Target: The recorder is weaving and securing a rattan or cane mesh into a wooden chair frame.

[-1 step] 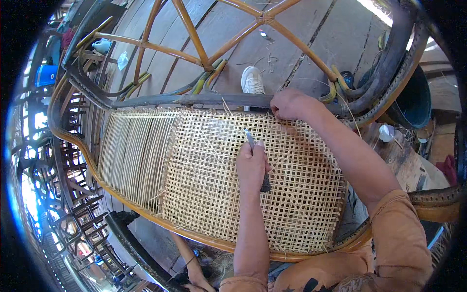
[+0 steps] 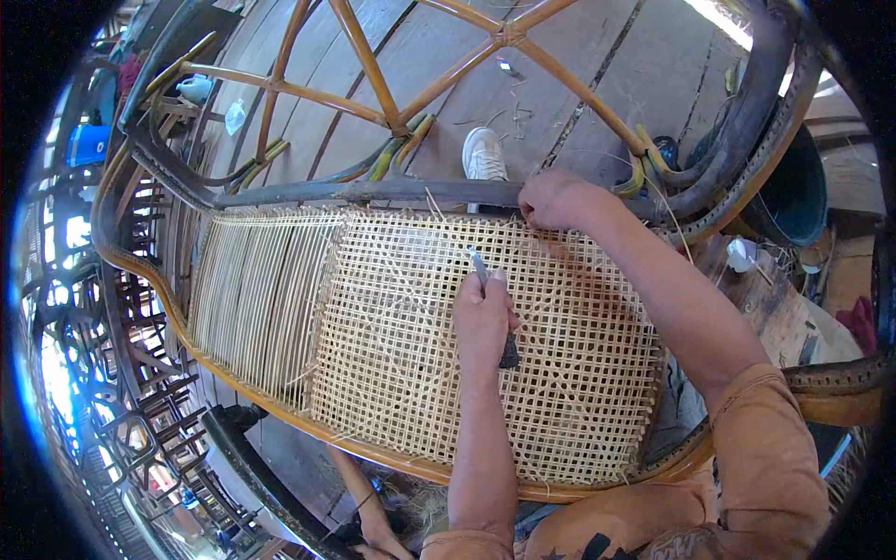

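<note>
A cane-woven panel (image 2: 401,345) spans a curved rattan furniture frame (image 2: 238,385) before me. Its middle and right are an open lattice; the left section (image 2: 252,289) has only parallel strands. Over the lattice, my left hand (image 2: 483,322) is closed around a narrow metal-bladed tool (image 2: 479,265) with a dark handle, its tip pointing away from me. At the panel's far edge, against the dark rail (image 2: 429,191), my right hand (image 2: 557,199) is closed in a pinch. Its fingertips are partly hidden, so what they grip cannot be made out. Thin loose strands stick up along that edge.
Crossed rattan poles (image 2: 511,35) rise beyond the panel over a plank floor. A white shoe (image 2: 483,154) shows behind the rail. A dark bucket (image 2: 801,187) stands at right. Another person's arm (image 2: 364,504) is at lower left, near a dark curved piece (image 2: 252,476).
</note>
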Action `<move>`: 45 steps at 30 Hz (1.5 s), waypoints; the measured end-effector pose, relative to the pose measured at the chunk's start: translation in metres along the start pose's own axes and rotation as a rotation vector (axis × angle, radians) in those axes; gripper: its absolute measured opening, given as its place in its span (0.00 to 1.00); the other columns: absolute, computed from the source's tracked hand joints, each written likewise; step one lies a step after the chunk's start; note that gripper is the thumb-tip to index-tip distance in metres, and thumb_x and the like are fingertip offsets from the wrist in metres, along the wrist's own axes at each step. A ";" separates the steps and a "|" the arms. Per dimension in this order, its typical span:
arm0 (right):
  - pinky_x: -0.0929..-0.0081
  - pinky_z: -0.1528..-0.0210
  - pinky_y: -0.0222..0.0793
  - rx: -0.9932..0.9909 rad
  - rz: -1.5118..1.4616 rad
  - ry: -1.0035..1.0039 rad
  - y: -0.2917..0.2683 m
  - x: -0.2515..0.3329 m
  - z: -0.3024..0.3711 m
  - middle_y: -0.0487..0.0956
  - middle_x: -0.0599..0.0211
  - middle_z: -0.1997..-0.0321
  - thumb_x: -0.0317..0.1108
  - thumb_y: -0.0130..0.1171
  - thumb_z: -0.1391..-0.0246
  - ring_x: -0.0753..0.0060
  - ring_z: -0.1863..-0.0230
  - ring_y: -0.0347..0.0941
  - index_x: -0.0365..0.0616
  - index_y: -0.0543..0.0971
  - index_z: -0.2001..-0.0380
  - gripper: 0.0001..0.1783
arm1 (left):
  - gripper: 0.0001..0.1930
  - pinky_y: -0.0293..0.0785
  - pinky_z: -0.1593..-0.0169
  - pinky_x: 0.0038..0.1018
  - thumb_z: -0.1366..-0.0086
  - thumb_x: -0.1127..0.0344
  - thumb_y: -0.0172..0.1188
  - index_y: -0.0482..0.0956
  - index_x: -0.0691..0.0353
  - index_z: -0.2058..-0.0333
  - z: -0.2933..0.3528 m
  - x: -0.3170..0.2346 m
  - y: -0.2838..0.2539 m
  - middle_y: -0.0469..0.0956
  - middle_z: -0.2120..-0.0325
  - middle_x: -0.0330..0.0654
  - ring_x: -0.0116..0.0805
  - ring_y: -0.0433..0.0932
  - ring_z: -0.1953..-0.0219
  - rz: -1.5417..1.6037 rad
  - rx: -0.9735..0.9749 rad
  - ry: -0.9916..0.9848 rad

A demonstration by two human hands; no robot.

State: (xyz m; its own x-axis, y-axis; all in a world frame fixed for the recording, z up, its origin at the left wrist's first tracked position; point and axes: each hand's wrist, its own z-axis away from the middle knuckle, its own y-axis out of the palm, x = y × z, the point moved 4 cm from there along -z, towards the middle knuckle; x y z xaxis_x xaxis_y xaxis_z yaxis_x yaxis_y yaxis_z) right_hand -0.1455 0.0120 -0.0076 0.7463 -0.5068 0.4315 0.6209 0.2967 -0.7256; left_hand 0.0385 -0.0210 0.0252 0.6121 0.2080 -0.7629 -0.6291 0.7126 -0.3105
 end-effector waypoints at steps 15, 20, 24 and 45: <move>0.80 0.76 0.62 -0.093 -0.982 -0.123 -0.019 -0.055 0.006 0.74 0.68 0.77 0.39 0.55 0.51 0.79 0.77 0.67 0.43 0.77 0.74 0.11 | 0.14 0.64 0.84 0.20 0.38 0.62 0.50 0.65 0.61 0.80 0.004 -0.003 0.001 0.66 0.88 0.36 0.24 0.66 0.89 0.045 -0.020 0.031; 0.82 0.81 0.60 0.010 -1.191 -0.140 -0.038 -0.028 0.030 0.72 0.70 0.83 0.41 0.54 0.48 0.80 0.82 0.67 0.43 0.77 0.74 0.12 | 0.14 0.65 0.84 0.21 0.38 0.61 0.50 0.65 0.61 0.80 0.001 0.003 0.002 0.66 0.87 0.37 0.24 0.66 0.89 0.058 -0.009 0.044; 0.79 0.83 0.63 0.361 -0.974 0.029 -0.042 0.020 0.047 0.73 0.69 0.85 0.42 0.54 0.49 0.77 0.85 0.68 0.41 0.77 0.75 0.14 | 0.14 0.65 0.84 0.22 0.37 0.59 0.46 0.68 0.62 0.76 0.003 0.003 -0.008 0.66 0.87 0.37 0.25 0.66 0.88 0.056 -0.022 0.053; 0.65 0.61 0.69 -0.516 -0.821 -0.272 0.048 0.069 0.053 0.77 0.55 0.64 0.42 0.55 0.50 0.59 0.63 0.75 0.40 0.74 0.63 0.17 | 0.14 0.66 0.66 0.24 0.38 0.60 0.50 0.76 0.66 0.66 0.011 -0.032 -0.050 0.72 0.76 0.38 0.25 0.69 0.73 0.371 -0.321 0.294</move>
State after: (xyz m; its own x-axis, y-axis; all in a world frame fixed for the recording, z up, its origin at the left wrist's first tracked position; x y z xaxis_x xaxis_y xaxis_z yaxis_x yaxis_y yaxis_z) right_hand -0.0516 0.0341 0.0151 0.2032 -0.1755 0.9633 0.8360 -0.4810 -0.2640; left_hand 0.0555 -0.0558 0.0713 0.1925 0.1773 -0.9652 -0.9186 0.3785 -0.1136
